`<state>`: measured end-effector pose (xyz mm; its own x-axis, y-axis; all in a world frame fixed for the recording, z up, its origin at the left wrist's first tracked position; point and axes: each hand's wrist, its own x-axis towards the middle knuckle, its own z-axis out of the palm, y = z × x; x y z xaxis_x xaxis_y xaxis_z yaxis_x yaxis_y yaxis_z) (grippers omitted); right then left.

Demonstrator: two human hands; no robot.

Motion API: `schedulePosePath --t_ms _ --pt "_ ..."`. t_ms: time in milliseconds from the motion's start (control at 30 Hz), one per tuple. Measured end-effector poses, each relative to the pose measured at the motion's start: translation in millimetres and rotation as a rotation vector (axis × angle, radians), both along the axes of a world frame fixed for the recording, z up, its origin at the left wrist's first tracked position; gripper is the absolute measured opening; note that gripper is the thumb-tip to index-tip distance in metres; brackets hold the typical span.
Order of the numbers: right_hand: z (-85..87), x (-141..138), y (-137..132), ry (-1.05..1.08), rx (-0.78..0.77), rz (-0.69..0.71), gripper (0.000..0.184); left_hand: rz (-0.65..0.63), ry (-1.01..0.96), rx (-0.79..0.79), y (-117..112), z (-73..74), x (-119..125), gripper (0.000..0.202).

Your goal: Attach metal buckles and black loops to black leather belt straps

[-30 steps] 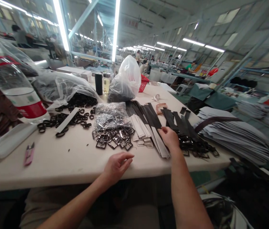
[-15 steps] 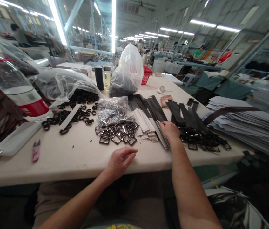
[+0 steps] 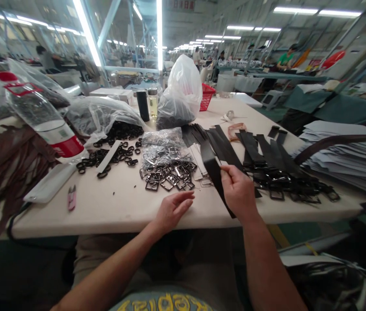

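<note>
My right hand (image 3: 239,190) pinches a black strap (image 3: 214,170) by its edge, tilted above the table. Near the table's front edge, my left hand (image 3: 173,209) hovers with fingers stretched out and nothing in them. Just beyond it lie several metal buckles (image 3: 170,178), partly under a clear plastic bag (image 3: 163,142). Pale strips (image 3: 196,157) lie behind the held strap, partly hidden by it. More black straps (image 3: 224,144) are spread beyond my right hand. Straps with buckles attached (image 3: 278,179) form a pile to its right.
Black loops (image 3: 126,151) are heaped left of the buckles. Pink thread snips (image 3: 71,198) and a large plastic bottle (image 3: 51,129) sit at the left. A stack of pale sheets (image 3: 341,160) stands at the right. A white bag (image 3: 183,86) and red basket (image 3: 206,97) are at the back.
My right hand has lifted a black strap from the pile and drawn it toward me. My left hand stays near the front edge, its fingers somewhat straighter. The view has shifted left.
</note>
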<state>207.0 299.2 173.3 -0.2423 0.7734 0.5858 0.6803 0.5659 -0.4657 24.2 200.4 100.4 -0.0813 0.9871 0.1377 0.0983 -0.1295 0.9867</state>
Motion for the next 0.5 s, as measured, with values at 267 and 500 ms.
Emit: schedulePosePath --t_ms 267,500 --pt "-24.2 -4 -78 0.084 -0.193 0.369 0.019 0.058 -0.635 -0.014 -11 36.1 -32 0.079" --pt "-39.3 18 -82 -0.017 -0.419 0.458 0.019 0.485 -0.481 -0.117 -58 34.1 -82 0.037"
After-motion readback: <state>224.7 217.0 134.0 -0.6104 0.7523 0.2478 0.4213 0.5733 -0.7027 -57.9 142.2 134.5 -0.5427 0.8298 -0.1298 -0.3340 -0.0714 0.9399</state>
